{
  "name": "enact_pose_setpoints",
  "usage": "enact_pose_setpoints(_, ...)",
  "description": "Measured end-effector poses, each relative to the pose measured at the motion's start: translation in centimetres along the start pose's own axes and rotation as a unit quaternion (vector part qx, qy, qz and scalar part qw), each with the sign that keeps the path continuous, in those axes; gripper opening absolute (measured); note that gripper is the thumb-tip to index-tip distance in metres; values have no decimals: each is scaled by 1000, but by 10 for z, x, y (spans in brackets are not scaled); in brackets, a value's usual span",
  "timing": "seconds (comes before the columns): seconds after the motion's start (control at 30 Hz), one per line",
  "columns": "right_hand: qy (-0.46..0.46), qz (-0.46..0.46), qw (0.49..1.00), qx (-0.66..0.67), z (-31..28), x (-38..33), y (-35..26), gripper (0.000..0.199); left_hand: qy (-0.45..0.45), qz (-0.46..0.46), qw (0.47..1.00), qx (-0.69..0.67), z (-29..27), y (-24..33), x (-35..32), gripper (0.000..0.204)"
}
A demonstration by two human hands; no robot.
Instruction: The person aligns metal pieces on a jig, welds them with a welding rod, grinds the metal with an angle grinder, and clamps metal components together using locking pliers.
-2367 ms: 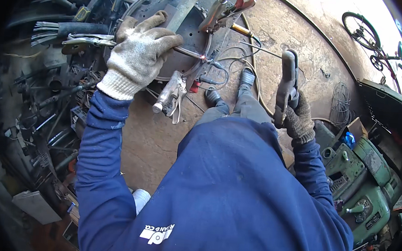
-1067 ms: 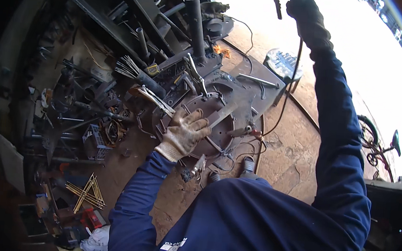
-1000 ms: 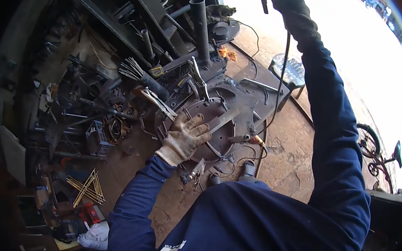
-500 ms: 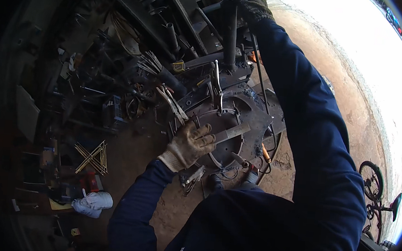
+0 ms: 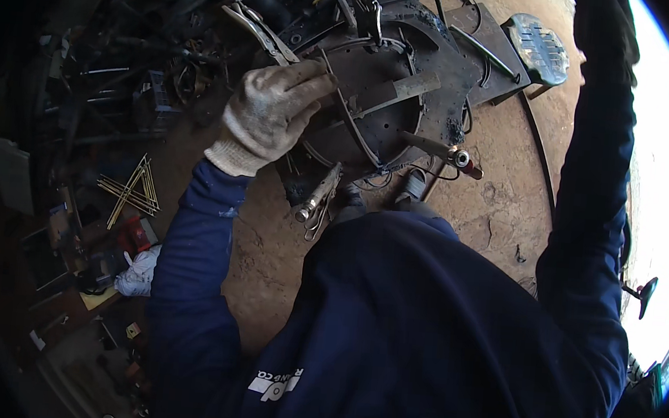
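Note:
My left hand (image 5: 267,113), in a white work glove, rests on a round dark metal disc (image 5: 392,131) on the dirt floor. Its fingers close over the near end of a flat metal bar (image 5: 399,90) that lies across the disc. My right arm in a blue sleeve is raised high at the right. My right hand (image 5: 606,26), in a dark glove, reaches the top edge, and whatever it holds is hidden in shadow.
Locking pliers (image 5: 261,29) lie above the glove and a metal clamp (image 5: 316,198) below the disc. A red-tipped electrode holder (image 5: 450,152) rests at the disc's right. A ribbed pedal-like plate (image 5: 540,44), a rod triangle (image 5: 132,189), a white rag (image 5: 138,274) and piled scrap steel surround them.
My right arm swung from waist height, where it held a dark tool, up overhead. My left hand stayed on the disc and bar. The view has come closer to the work.

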State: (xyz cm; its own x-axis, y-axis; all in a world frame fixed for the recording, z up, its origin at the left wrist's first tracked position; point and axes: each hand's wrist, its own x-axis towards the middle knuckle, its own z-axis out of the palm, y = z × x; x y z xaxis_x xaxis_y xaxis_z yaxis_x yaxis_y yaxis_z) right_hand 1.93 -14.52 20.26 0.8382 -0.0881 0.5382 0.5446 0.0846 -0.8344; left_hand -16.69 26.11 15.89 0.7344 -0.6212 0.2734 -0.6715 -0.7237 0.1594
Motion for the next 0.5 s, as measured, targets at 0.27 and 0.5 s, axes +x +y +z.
enact_pose_setpoints(0.27,281,180,941,-59,26,-303,-52,43,27,93,994,54,4,-14,-7,45)
enact_pose_setpoints(0.5,266,331,901,-85,75,-431,-58,37,73,129,989,19,8,-27,-27,43)
